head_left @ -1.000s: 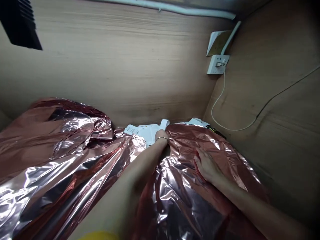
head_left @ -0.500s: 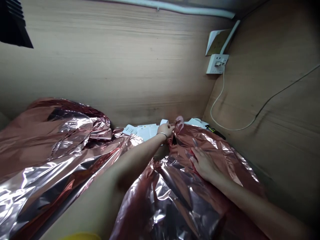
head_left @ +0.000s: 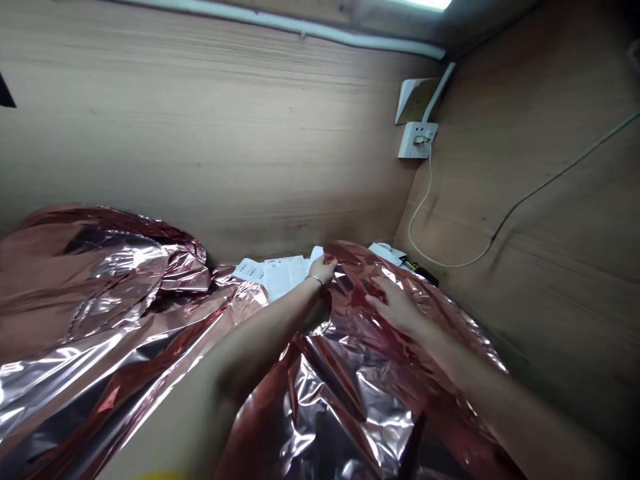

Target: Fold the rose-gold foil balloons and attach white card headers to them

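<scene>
Far left, a crumpled heap of rose-gold metallic film [head_left: 90,267], its upper edge bunched just below a wood-grain wall panel [head_left: 200,133] with a white conduit [head_left: 300,28] along the top. At the bottom edge of the view, a sliver of something yellow [head_left: 160,477], too cut off to name. Toward the middle, printed white papers [head_left: 275,277] lying in the open gap between the film and the wall. Then the left hand [head_left: 320,270], a thin bangle [head_left: 315,280] on its wrist, fingers closed, pinching the raised top edge of a rose-gold film sheet [head_left: 380,393]. Just beside it, the right hand [head_left: 393,303], open with fingers loosely spread, resting on that sheet and gripping nothing visibly. Past the sheet's far edge, a small black item [head_left: 420,272] close to the wall. Higher up, a white wall socket [head_left: 417,140] with a white cable [head_left: 417,220] looping down. Far right, a brown side panel [head_left: 540,200] crossed by a dark cable [head_left: 550,180], the sheet's right edge running close along it, with little room left there.
</scene>
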Demonstrator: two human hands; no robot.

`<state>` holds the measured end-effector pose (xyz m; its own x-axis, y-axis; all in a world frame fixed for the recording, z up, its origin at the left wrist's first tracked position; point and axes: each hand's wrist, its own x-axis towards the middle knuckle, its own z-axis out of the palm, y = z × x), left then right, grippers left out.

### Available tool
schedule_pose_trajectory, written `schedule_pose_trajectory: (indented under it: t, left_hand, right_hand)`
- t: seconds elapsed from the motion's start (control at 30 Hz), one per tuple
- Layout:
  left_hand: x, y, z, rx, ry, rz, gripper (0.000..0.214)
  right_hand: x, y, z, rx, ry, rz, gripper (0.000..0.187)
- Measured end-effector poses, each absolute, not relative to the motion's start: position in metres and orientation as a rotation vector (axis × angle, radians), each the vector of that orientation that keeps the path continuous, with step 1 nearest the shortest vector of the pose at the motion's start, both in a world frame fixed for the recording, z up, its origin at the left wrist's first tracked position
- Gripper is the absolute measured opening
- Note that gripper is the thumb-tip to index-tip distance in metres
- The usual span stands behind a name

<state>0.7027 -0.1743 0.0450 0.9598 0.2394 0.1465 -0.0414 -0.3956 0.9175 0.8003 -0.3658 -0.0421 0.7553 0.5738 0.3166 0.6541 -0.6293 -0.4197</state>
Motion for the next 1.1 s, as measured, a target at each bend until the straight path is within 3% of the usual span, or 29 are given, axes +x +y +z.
schedule_pose_trajectory:
  t: [0.1,0.2,0.3,0.37,0.5,0.6,0.77,1.0,1.1]
  left_hand:
    - [0.727,-0.176,0.047,1.861,0.016,0.299,0.019]
    - [0.698,-0.174,0.052,1.805,-0.154,0.253,0.013]
    - [0.648,-0.175,0.058,1.797,-0.43,0.088,0.015]
    - [0.621,-0.179,0.064,1.799,-0.629,-0.052,0.012]
    - [0.596,-0.184,0.078,1.754,-0.713,-0.2,0.011]
    - [0.591,-0.185,0.088,1.725,-0.679,-0.253,0.01]
    - [0.585,-0.19,0.097,1.795,-0.736,-0.334,0.016]
    - [0.584,-0.193,0.086,1.995,-0.932,-0.174,0.021]
    - [0.582,-0.191,0.082,2.016,-1.008,-0.091,0.017]
  right_hand:
    - [0.813,-0.391,-0.007,-2.359,-0.814,-0.366,0.062]
    - [0.812,-0.418,0.035,-2.262,-0.76,-0.405,0.086]
    - [0.807,-0.439,0.072,-2.184,-0.82,-0.199,0.11]
    - [0.805,-0.448,0.088,-2.15,-0.906,0.031,0.115]
    - [0.802,-0.455,0.1,-2.058,-1.078,0.45,0.1]
    - [0.792,-0.446,0.105,-2.039,-1.194,0.55,0.093]
    - [0.745,-0.42,0.127,-2.078,-1.408,0.291,0.088]
    - [0.698,-0.384,0.13,-2.174,-1.924,0.137,0.024]
    - [0.698,-0.384,0.134,-2.111,-2.081,-0.084,0.014]
